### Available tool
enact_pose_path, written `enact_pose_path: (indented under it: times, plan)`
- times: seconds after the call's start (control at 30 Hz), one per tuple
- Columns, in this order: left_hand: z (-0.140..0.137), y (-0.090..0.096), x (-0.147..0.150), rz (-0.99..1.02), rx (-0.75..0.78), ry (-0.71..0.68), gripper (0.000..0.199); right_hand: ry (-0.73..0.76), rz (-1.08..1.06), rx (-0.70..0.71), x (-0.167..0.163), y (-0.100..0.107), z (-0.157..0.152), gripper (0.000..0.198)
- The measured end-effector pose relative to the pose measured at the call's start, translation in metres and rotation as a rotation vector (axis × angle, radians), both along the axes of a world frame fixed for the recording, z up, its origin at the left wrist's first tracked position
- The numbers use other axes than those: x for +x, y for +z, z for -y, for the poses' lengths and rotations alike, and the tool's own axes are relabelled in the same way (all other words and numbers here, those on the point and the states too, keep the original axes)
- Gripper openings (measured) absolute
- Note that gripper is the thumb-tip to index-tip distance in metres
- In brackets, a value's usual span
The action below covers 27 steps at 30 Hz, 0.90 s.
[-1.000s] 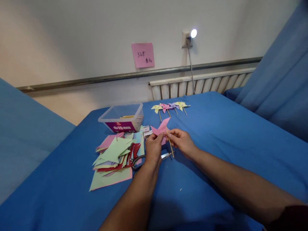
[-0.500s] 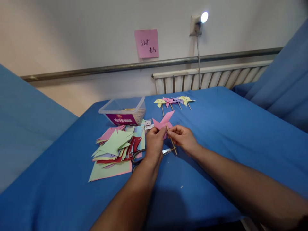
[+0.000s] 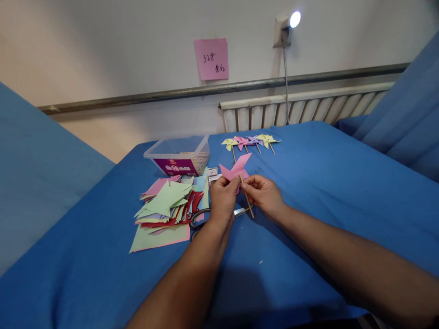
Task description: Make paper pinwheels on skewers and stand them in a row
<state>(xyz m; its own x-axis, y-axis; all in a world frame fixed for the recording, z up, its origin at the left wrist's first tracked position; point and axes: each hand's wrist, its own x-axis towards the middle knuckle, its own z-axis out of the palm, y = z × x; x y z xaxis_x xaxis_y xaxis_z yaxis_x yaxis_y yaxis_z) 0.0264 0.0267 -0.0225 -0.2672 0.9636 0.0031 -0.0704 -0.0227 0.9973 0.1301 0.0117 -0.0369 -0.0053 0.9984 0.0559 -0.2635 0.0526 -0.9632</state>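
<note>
A pink paper pinwheel [image 3: 236,168] is pinched in my left hand [image 3: 222,196], its folded blades pointing up and away from me. My right hand [image 3: 265,195] has its thumb and fingers closed on a thin wooden stick [image 3: 248,203], whose upper end meets the back of the pinwheel. The stick slants down toward me. How the two join is hidden by my fingers. Beneath and beside my left wrist lies a pair of scissors [image 3: 199,218], dark handles to the left and blade showing on the right.
Left of my hands is a pile of coloured cut paper [image 3: 168,201]. A clear plastic box [image 3: 176,157] with sticks inside stands behind it. Several finished pinwheels [image 3: 243,142] lie in a row at the back. Blue cloth [image 3: 329,196] covers the table.
The whole view has shifted slightly. Both hands keep their hold on the pinwheel and stick, with almost no visible movement between them.
</note>
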Motion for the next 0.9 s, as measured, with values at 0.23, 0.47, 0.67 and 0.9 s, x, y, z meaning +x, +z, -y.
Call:
enact_pose_path:
  times: [0.23,0.47,0.67,0.9]
  plan:
    - [0.0001,-0.0012,-0.0003,0.005,-0.005,-0.012,0.026,0.005,0.001,-0.011,-0.0007,0.0012,0.0007,0.035]
    - [0.0007,-0.0002,-0.0007,-0.017,-0.009,-0.004,0.024,0.001,0.006,-0.002,-0.0012,0.0014,0.0018,0.036]
    - [0.0001,-0.0004,-0.0010,-0.008,-0.012,-0.010,0.026,-0.001,0.008,-0.019,-0.0020,0.0032,0.0023,0.038]
    - [0.0005,-0.0010,-0.0014,-0.038,0.000,-0.011,0.025,-0.008,0.014,-0.036,-0.0026,0.0046,0.0025,0.037]
